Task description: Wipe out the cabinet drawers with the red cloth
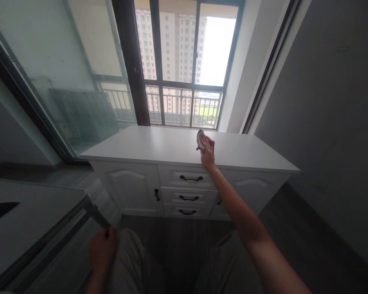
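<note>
My right hand [207, 152] reaches out across the white cabinet top [165, 143] with its fingers closed over a cloth [199, 139]. The crumpled, light-coloured cloth with darker edging sticks out past the fingers on the left. Hand and cloth rest on the top, right of its middle. Low at the left, my left hand [102, 247] is curled into a loose fist beside my left thigh. Nothing shows in that fist.
Below the top, the cabinet has doors and three drawers with dark handles [191, 178]. A pale table [43, 190] with a metal frame stands at the lower left. Behind the cabinet are a sliding glass door [79, 53] and a window; a grey wall [325, 81] rises at the right.
</note>
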Available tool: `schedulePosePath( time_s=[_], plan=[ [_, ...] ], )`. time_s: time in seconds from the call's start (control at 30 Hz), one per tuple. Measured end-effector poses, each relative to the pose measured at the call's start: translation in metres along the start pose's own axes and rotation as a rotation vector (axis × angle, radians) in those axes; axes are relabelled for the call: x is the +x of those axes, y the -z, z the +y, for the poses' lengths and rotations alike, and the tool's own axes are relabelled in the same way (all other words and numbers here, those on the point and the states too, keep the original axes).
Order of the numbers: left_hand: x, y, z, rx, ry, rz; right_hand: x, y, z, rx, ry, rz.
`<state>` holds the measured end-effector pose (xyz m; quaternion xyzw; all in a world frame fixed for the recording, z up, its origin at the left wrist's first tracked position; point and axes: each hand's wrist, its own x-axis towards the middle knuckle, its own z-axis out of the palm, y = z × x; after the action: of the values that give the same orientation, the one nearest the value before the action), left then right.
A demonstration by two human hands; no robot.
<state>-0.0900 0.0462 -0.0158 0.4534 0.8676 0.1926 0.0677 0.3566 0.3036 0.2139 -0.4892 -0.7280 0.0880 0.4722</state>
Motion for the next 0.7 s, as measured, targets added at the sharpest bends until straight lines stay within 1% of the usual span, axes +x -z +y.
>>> schedulePosePath(
  time_s=[0.1,0.13,0.17,0.2,0.3,0.37,0.43,0.5,0.57,0.6,0.67,0.7],
  plan=[
    [-0.001,0.000,-0.002,0.004,-0.023,0.003,0.000,-0.025,0.002,-0.175,-0.060,-0.334],
    [-0.001,0.000,-0.001,0.002,-0.031,0.006,0.000,-0.029,0.004,-0.212,-0.070,-0.408],
    [-0.002,0.001,-0.001,-0.002,-0.038,0.005,0.000,-0.033,0.006,-0.233,-0.070,-0.445],
    [-0.003,0.003,0.000,-0.005,-0.044,0.001,0.001,-0.035,0.010,-0.240,-0.057,-0.455],
    [-0.005,0.006,0.004,-0.004,-0.058,-0.005,0.004,-0.038,0.017,-0.220,-0.003,-0.439],
    [-0.005,0.007,0.006,0.006,-0.079,-0.008,0.005,-0.036,0.016,-0.229,-0.012,-0.445],
    [-0.005,0.006,0.007,0.004,-0.104,-0.025,0.003,-0.031,0.009,-0.255,-0.037,-0.453],
    [-0.003,0.004,0.007,-0.022,-0.114,-0.055,-0.006,-0.023,-0.004,-0.254,-0.021,-0.418],
    [0.000,-0.001,0.004,-0.068,-0.107,-0.070,-0.030,-0.012,-0.017,-0.192,0.037,-0.312],
    [0.002,-0.004,0.002,-0.090,-0.110,-0.074,-0.048,-0.006,-0.022,-0.135,0.062,-0.232],
    [0.007,-0.011,-0.004,-0.126,-0.125,-0.078,-0.099,0.006,-0.024,0.007,0.099,-0.080],
    [0.009,-0.014,-0.006,-0.141,-0.134,-0.086,-0.130,0.011,-0.019,0.066,0.086,-0.021]
  ],
)
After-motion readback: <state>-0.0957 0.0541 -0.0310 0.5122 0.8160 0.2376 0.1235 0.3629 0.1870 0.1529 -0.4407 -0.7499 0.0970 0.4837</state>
